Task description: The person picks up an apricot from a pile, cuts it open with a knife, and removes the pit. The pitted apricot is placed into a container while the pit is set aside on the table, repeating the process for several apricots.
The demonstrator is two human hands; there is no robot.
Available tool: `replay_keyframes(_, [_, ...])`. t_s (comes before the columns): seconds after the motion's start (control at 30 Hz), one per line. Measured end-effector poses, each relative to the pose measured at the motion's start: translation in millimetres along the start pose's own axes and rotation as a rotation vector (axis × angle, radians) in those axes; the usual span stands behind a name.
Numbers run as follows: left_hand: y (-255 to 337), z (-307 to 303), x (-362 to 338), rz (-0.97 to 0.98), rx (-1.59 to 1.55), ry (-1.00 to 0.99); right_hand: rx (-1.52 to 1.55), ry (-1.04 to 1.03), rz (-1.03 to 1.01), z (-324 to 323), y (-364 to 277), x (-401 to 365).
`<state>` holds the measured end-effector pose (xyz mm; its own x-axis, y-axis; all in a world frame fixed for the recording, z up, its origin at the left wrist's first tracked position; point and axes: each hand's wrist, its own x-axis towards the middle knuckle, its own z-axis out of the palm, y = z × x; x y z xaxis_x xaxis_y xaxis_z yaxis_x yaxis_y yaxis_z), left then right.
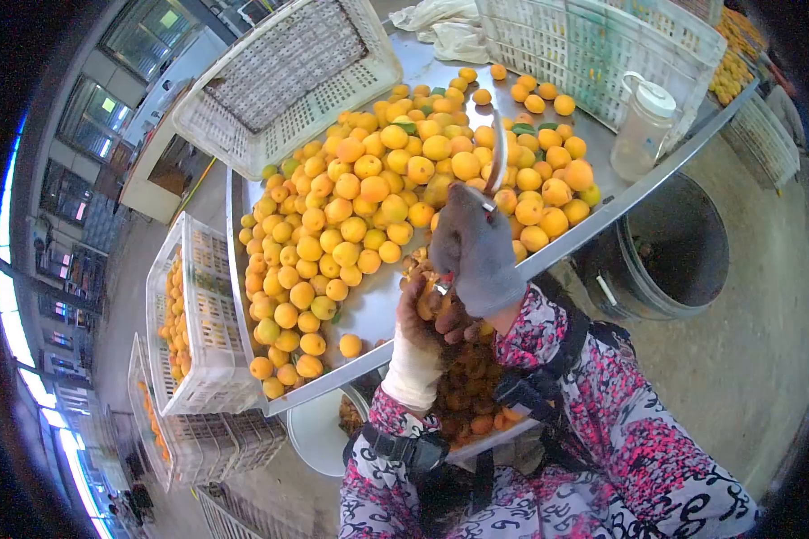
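Note:
My right hand (478,250), in a grey glove, is closed around a curved knife (498,153) whose blade points up and away over the fruit. Just below and to its left, my left hand (422,328), in a stained white glove, has its fingers wrapped round a piece of orange fruit (440,304). The two hands are close together at the near edge of a metal table (382,305). A large heap of orange-yellow fruit (342,211) covers the table beyond them. Under my hands, a container holds darker orange fruit (472,386).
White crates stand at the table's back left (283,85) and back right (584,63). A clear bottle (643,126) is near the right edge. A dark bucket (670,247) sits on the floor at right, a white bucket (319,436) below the table, and fruit crates (198,314) at left.

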<state>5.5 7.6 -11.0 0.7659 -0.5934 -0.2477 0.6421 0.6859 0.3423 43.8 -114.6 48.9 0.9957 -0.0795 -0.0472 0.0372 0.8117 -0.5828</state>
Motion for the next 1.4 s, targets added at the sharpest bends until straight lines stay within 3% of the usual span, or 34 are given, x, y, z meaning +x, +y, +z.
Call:
replay_keyframes(0.03, [-2, -1, 1, 0.002, 0.0, 0.001, -0.312, 0.026, -0.198, 5, 11, -2])
replay_keyframes(0.07, [-6, -4, 2, 0.117, 0.092, 0.141, -0.624, 0.053, -0.397, 9, 19, -6])
replay_keyframes(0.1, [-8, -6, 2, 0.232, 0.184, 0.28, -0.624, 0.052, -0.398, 9, 22, -12])
replay_keyframes(0.17, [-7, -7, -1, 0.259, 0.353, 0.248, -1.179, -0.597, -0.677, 11, 26, -22])
replay_keyframes(0.27, [-10, 24, -7, 0.347, 0.353, 0.244, -1.041, -0.443, -0.715, 8, 41, -16])
replay_keyframes(0.37, [1, 16, -4, 0.424, 0.345, 0.252, -0.786, -0.032, -0.332, 20, 15, -17])
replay_keyframes(0.4, [17, -20, 8, 0.187, 0.118, 0.051, -0.785, -0.042, -0.332, 16, 11, -13])
replay_keyframes(0.43, [29, -13, 13, -0.049, -0.107, -0.151, -0.863, -0.073, -0.305, 10, 7, -7])
replay_keyframes(0.47, [27, -5, 13, 0.056, -0.005, 0.152, -0.942, -0.104, -0.279, 5, 5, -3])
replay_keyframes(0.5, [30, 0, 12, 0.063, -0.006, 0.15, -0.943, -0.112, -0.282, 1, 6, -3])
replay_keyframes(0.57, [34, 6, 9, 0.238, 0.183, 0.444, -1.471, -0.291, -0.246, -7, 12, -6])
replay_keyframes(0.6, [32, 19, 5, 0.248, 0.18, 0.448, -1.618, -0.36, -0.324, -16, 20, -7])
replay_keyframes(0.7, [21, 44, -7, 0.468, 0.27, 0.363, -1.713, -0.351, -0.257, -9, 19, -18])
replay_keyframes(0.77, [22, 30, -9, 0.448, 0.416, 0.267, -1.665, -0.368, -0.271, -12, 21, -17])
replay_keyframes(0.83, [24, 4, -7, 0.356, 0.359, 0.28, -1.643, -0.267, -0.275, -13, 19, -14])
replay_keyframes(0.9, [28, -4, -15, 0.499, 1.1, 0.35, -1.629, -0.235, -0.372, -23, 24, -4])
replay_keyframes(0.93, [29, -3, -18, 0.756, 1.437, 0.262, -1.583, -0.171, -0.328, -23, 24, -1])
replay_keyframes(0.97, [32, -2, -24, 0.757, 1.437, 0.264, -1.535, -0.109, -0.284, -23, 24, 1])
replay_keyframes(1.03, [38, 18, -42, 0.282, 1.408, 0.239, -1.478, -0.107, -0.258, -22, 23, 4])
replay_keyframes(1.1, [38, 23, -53, 0.304, 1.425, 0.215, -1.424, -0.11, -0.229, -21, 22, 4])
replay_keyframes(1.17, [54, 54, -71, -0.02, 1.82, -0.014, -1.349, -0.106, -0.071, -20, 23, 4])
replay_keyframes(1.2, [58, 45, -75, 0.088, 1.857, 0.007, -1.351, -0.111, -0.067, -21, 24, 4])
replay_keyframes(1.23, [66, 36, -75, 0.402, 1.789, -0.042, -1.335, -0.115, -0.085, -23, 25, 3])
replay_keyframes(1.3, [83, 1, -79, 0.422, 1.565, 0.366, -1.316, -0.121, -0.097, -22, 26, 0])
replay_keyframes(1.37, [104, -14, -87, 0.39, 2.126, 0.771, -1.34, -0.124, -0.05, -16, 21, -3])
replay_keyframes(1.4, [109, -21, -87, 0.139, 2.328, 0.973, -1.342, -0.125, -0.044, -18, 23, -2])
